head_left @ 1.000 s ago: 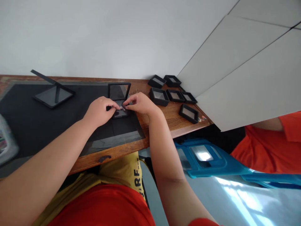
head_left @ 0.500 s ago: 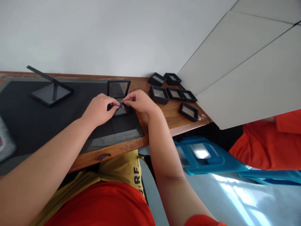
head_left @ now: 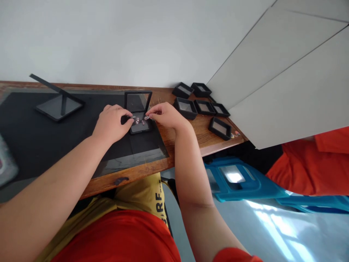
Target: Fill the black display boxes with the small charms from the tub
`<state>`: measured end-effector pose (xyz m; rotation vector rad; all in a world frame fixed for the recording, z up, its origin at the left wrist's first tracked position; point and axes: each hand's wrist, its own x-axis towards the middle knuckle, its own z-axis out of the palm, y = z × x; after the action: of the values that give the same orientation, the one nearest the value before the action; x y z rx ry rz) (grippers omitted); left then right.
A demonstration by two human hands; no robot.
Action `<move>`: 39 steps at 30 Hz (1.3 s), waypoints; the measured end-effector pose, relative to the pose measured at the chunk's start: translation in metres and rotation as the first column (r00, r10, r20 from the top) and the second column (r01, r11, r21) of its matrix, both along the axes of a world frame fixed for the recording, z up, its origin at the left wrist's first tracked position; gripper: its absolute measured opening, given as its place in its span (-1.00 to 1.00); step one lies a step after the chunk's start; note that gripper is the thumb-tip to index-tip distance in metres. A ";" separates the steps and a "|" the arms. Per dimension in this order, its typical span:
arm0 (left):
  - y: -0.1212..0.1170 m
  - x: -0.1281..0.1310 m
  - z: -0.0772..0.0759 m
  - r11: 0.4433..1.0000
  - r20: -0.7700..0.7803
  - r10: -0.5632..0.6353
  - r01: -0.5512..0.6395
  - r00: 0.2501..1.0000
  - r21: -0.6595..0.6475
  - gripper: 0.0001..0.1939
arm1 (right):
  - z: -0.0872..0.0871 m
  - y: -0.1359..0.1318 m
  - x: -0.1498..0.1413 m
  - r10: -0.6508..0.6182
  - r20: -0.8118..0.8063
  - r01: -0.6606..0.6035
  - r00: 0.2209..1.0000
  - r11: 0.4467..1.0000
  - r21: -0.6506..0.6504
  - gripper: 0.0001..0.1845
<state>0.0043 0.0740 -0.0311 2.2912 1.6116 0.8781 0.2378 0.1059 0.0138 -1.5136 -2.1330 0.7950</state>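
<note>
One shiny piece [head_left: 146, 118] in the right hand [head_left: 168, 115] (left hand [head_left: 110, 123]: grip unclear), over an open black case [head_left: 140, 132]

A plain pale wall [head_left: 95, 40] rises at twelve o'clock behind a brown wooden bench [head_left: 141, 168]. Light-grey panels [head_left: 294, 80] slant in at two; a blue plastic chair [head_left: 237, 194] sits at four, bright light glaring off the pale floor [head_left: 253, 233] nearby.

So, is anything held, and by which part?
The right hand seemingly pinches a small shiny piece by its right end; for the left hand I can't tell.
</note>
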 end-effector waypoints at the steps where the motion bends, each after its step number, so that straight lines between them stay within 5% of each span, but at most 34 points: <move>1: 0.000 0.000 0.000 1.000 -0.001 0.001 -0.001 1.000 -0.005 -0.71 | 0.001 -0.001 0.000 -0.002 0.011 0.002 1.000 1.000 -0.006 -0.75; 20: -0.001 0.002 0.002 0.998 0.020 0.023 -0.024 1.000 0.052 -0.78 | -0.003 -0.004 -0.005 -0.058 -0.091 0.052 0.994 0.997 -0.063 -0.89; 27: -0.002 -0.001 0.002 0.995 0.027 -0.097 0.097 0.995 0.000 -0.80 | 0.004 -0.008 -0.007 0.000 -0.043 -0.003 0.999 0.998 -0.066 -0.84; 39: -0.007 -0.001 0.013 0.998 0.020 -0.057 0.056 0.998 0.006 -0.80 | 0.002 -0.008 -0.002 0.061 -0.077 -0.067 0.995 0.995 -0.078 -0.83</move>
<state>0.0034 0.0672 -0.0181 2.3125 1.5303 0.8906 0.2360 0.0982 0.0161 -1.4371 -2.1277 0.9553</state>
